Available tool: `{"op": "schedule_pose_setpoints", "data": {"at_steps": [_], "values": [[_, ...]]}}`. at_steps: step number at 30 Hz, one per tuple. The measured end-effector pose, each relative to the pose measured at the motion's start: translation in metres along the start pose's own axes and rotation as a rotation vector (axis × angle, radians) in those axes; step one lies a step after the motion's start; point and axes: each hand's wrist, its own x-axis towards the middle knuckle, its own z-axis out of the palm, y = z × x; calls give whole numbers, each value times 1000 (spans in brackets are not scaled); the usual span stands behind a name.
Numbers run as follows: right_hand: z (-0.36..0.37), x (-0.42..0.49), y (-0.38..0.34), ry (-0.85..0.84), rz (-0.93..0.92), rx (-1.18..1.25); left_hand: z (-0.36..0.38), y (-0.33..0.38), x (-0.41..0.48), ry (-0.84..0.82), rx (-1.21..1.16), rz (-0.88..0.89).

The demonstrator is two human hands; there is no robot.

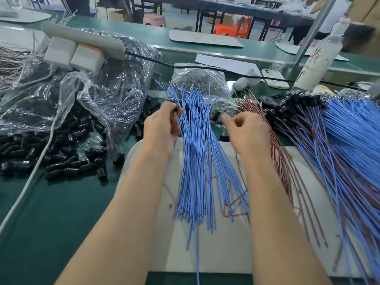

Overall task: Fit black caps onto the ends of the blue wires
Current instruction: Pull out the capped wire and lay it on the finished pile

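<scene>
A big green table [51, 212] holds everything. A white board [226, 254] lies on it in front of the person. A clear bag [107, 89] sits at the back left. A heap of black caps [51, 153] lies on the table by the bag. A bunch of blue wires [197, 161] lies on the board, between the two arms. The capped wires [349, 130] lie at the right. The left hand [162, 128] pinches one cap [177, 109] and one blue wire at the top of the bunch. The right hand [246, 132] is just beside the bunch with curled fingers. It is blurry, so I cannot tell if it holds anything.
</scene>
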Motion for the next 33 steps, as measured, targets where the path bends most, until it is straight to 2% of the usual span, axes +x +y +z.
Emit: {"op": "schedule_pose_setpoints", "data": {"at_steps": [2, 4, 9, 16, 23, 28, 31, 33], "values": [[-6, 8, 15, -73, 181, -146, -2, 3, 1, 0, -58, -30], [-3, 10, 22, -197, 278, -222, -1, 3, -1, -40, -21, -41], [-2, 12, 22, -237, 274, -220, 1, 0, -5, -163, 27, -76], [-12, 9, 18, -337, 242, -237, 1, -2, -6, -199, 80, -90], [-5, 10, 14, -213, 216, -293, 3, -5, -6, -231, 114, -103], [3, 10, 16, -148, 220, -179, 3, -7, -6, -263, 153, -107], [-2, 12, 16, 82, 155, 52, 4, -8, -8, -327, 211, -113], [-6, 14, 13, 204, 95, 346, 5, -8, -11, -437, 286, -117]]}}
